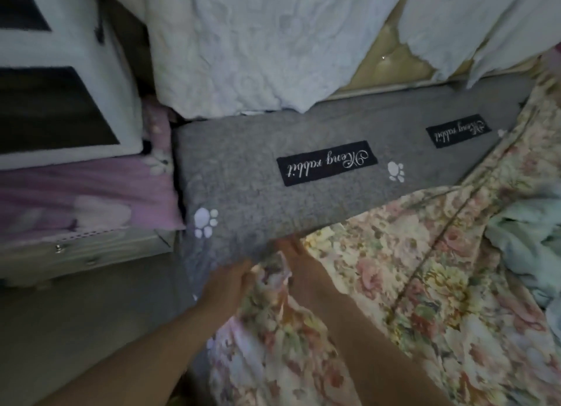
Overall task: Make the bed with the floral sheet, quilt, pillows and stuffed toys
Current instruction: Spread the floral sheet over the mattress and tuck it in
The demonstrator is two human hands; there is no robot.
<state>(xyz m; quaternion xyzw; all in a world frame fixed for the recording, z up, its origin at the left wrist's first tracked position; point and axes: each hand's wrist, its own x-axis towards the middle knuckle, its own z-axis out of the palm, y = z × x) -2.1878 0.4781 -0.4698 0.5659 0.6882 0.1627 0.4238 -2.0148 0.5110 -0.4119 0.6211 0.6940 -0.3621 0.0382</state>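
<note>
Both hands are working at the corner of the floral sheet (394, 299), at the near edge of the grey pad (243, 169).
The left hand (230, 284) is curling its fingers round the sheet's bunched corner, while the right hand (299, 266) is lying flat on the sheet with straight fingers, its fingertips reaching the pad. The sheet is spreading over the right side, covering part of the pad, and a pale teal cloth (525, 238) is lying on it at the far right. The pad is showing white paw prints and two dark labels (327, 163). Pink flowered fabric (91, 199) is sitting just left of the pad, and a white quilted cover (258, 41) is hanging beyond it.
</note>
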